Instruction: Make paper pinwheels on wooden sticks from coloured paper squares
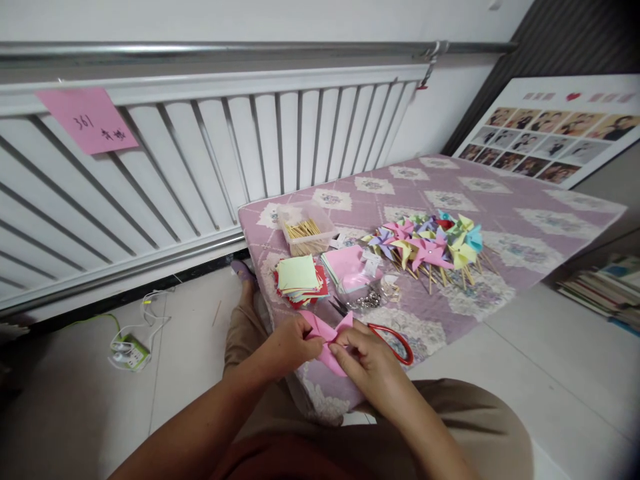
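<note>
A pink paper pinwheel (320, 325) with folded-in blades is pinched between both hands above the table's near edge. On its left side my left hand (290, 343) grips it, thumb near the centre. My right hand (370, 360) closes its fingers on the right side, thumb close to the middle; whether a pin sits there I cannot make out. Red-handled scissors (407, 352) lie just beyond my right hand, partly hidden by it. Behind the pinwheel are a small heap of metal pins (369, 300), a stack of coloured paper squares (297, 275) and pink sheets in clear wrapping (345, 263).
A plastic box (323, 241) of wooden sticks stands at the table's left. Finished pinwheels on sticks (430, 250) are heaped farther right on the flowered tablecloth (370, 185). A radiator (280, 140) runs along the wall. On the floor lies a power strip (134, 353) with cables.
</note>
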Demonstrator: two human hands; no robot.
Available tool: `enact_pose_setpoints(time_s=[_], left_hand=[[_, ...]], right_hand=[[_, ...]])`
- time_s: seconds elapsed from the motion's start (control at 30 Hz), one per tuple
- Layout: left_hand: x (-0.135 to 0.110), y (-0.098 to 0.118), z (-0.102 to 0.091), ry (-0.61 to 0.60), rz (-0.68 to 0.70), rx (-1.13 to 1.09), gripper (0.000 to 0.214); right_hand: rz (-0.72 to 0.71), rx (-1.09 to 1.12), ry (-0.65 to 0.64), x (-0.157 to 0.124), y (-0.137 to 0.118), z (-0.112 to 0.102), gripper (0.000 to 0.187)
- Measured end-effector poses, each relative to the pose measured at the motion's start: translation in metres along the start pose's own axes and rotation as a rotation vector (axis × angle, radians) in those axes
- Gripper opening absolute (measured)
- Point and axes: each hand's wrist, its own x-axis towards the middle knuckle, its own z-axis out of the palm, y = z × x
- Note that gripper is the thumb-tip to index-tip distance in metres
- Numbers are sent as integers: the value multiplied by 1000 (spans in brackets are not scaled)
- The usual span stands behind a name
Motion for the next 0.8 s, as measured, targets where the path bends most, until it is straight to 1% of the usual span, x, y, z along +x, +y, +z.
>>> enact_pose_setpoints(time_s=[0.17,0.4,0.57,0.67,0.77,0.8], left_hand=[[-1,3,2,-39,7,4,16],[-1,4,4,-35,24,13,17],[1,3,6,-21,0,3,16],[3,-1,9,-15,1,-55,14],[4,-6,12,24,-12,-116,11],[4,-8,13,42,-15,-130,11]], right_hand=[[13,-20,23,0,0,1,25],[4,-31,79,4,-1,2,25],[29,-12,101,5,0,3,21],[75,19,125,4,1,5,18],[198,73,176,5,1,8,9],[246,110,191,5,1,10,16]])
